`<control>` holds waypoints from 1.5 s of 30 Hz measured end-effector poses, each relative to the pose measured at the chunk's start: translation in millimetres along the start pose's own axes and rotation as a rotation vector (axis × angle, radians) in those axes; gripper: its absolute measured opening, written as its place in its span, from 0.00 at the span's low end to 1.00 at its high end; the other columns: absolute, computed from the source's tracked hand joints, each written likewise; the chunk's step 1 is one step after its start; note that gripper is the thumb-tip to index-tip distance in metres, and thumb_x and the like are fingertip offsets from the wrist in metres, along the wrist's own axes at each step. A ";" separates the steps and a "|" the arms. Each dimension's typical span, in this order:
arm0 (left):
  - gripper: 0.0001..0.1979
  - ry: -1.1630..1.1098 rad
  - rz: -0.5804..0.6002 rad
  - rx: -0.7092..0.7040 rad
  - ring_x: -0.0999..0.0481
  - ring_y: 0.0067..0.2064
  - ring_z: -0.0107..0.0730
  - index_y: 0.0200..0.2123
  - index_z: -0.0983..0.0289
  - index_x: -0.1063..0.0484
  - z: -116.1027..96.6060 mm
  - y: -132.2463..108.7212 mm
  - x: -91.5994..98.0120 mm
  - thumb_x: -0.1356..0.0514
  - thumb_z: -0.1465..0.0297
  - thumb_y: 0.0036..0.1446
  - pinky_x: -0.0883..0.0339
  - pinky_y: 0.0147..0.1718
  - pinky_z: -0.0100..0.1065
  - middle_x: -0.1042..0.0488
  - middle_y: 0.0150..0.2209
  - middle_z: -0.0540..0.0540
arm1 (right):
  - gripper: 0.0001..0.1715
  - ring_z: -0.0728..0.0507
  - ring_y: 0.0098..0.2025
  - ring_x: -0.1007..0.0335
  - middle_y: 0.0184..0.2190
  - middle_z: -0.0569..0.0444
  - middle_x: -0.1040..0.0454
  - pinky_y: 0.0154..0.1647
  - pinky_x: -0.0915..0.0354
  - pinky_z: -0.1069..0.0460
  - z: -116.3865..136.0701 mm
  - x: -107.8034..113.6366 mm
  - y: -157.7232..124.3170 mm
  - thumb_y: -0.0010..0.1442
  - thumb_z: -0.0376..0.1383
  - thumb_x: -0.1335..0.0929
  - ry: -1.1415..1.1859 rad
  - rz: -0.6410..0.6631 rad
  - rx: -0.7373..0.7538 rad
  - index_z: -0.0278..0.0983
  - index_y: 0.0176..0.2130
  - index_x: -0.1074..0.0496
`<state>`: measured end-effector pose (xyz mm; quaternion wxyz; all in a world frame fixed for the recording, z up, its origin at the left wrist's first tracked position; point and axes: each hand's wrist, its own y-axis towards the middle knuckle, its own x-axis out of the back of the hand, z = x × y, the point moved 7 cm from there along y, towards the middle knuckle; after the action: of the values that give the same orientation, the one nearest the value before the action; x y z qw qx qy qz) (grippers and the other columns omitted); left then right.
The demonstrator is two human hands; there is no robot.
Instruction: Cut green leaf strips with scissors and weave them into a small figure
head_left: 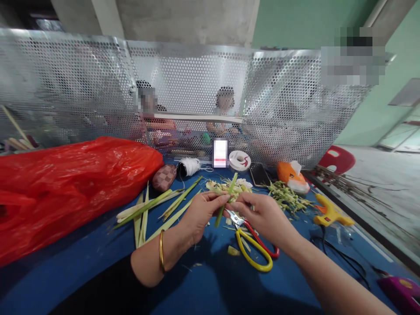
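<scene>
Over the blue counter (193,286), the left hand (201,212) pinched a slanting green strip (233,180); the right hand (259,213), fingers narrowed, met it, whether gripping I could not tell. Work looked partway: small green pieces (288,199) lay heaped at right, long leaf strips (142,211) apparently unworked at left. A red plastic bag (82,188) hid its contents; tissue (296,167) poked from an orange pack (286,171).

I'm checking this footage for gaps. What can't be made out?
Head view:
Green stalk: middle hidden by the left grip.
Red bag: inside hidden by its film; left end cut off by the edge.
Purple object: cut off by the right edge.
Bright screen: details blurred.
</scene>
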<state>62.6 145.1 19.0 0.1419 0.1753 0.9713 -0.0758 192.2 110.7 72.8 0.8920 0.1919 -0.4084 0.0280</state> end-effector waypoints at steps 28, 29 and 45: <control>0.12 -0.185 0.013 0.094 0.26 0.24 0.26 0.32 0.67 0.25 -2.8 -0.8 -1.6 0.29 0.72 0.42 0.33 0.30 0.29 0.23 0.22 0.52 | 0.17 0.49 0.24 0.44 0.18 0.59 0.38 0.26 0.47 0.53 -5.5 1.2 -0.4 0.57 0.38 0.36 0.383 -0.073 -0.130 0.37 0.19 0.37; 0.12 -0.203 0.026 0.104 0.24 0.27 0.27 0.34 0.68 0.24 -3.0 -0.7 -1.8 0.30 0.72 0.43 0.32 0.33 0.30 0.21 0.24 0.54 | 0.18 0.49 0.24 0.43 0.18 0.58 0.37 0.27 0.45 0.53 -7.6 1.8 0.4 0.58 0.39 0.36 0.439 -0.089 -0.148 0.37 0.19 0.36; 0.14 -0.106 -0.019 -0.065 0.27 0.32 0.30 0.37 0.65 0.21 -4.4 -1.0 -1.8 0.31 0.71 0.43 0.36 0.33 0.31 0.22 0.30 0.52 | 0.13 0.45 0.34 0.34 0.26 0.55 0.27 0.40 0.39 0.51 -3.4 -44.7 -2.2 0.56 0.41 0.30 0.805 -0.074 -0.168 0.36 0.25 0.24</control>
<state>62.8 144.4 23.8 0.1978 0.1571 0.9660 -0.0548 165.4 114.7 37.0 0.9934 0.1066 -0.0207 0.0355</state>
